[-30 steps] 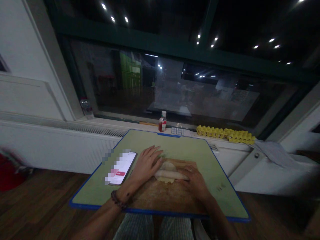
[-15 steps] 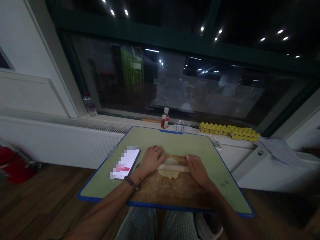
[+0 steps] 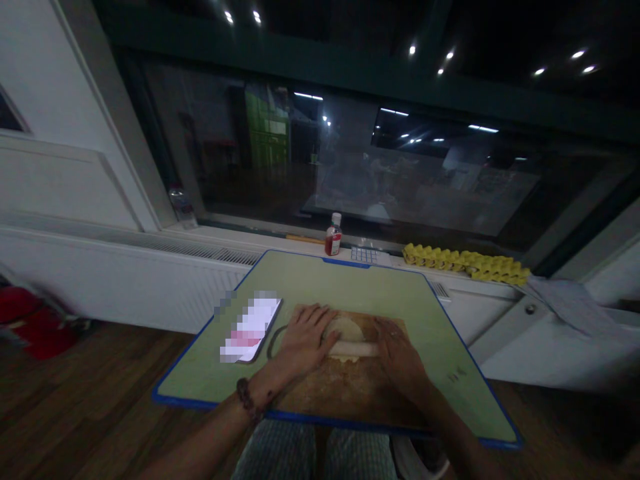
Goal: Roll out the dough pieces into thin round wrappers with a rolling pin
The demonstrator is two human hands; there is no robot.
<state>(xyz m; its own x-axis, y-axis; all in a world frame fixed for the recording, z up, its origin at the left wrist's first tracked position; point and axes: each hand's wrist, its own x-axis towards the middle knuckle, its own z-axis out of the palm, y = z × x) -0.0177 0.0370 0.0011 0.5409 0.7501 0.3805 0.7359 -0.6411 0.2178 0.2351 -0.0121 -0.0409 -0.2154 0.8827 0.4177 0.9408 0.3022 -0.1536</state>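
Observation:
A pale rolling pin [image 3: 356, 349] lies crosswise over a thin, roundish sheet of dough [image 3: 346, 328] on a brown wooden board [image 3: 345, 400]. My left hand [image 3: 307, 337] rests flat over the pin's left end, fingers stretched forward. Over the right end lies my right hand [image 3: 400, 350], palm down, its fingers also extended. Both ends of the pin are hidden under my hands. Dough shows on the far side of the pin, with a narrow ragged edge on the near side.
The board sits on a green, blue-edged table [image 3: 295, 270]. Left of my hands lies a phone [image 3: 260, 323]. On the windowsill stand a small bottle of red liquid [image 3: 333, 235], yellow egg cartons [image 3: 465, 263] and a clear bottle [image 3: 183, 208].
The rolling pin and both hands have come nearer to me, uncovering more dough on the far side. My left fingers are more stretched out. The view has shifted slightly.

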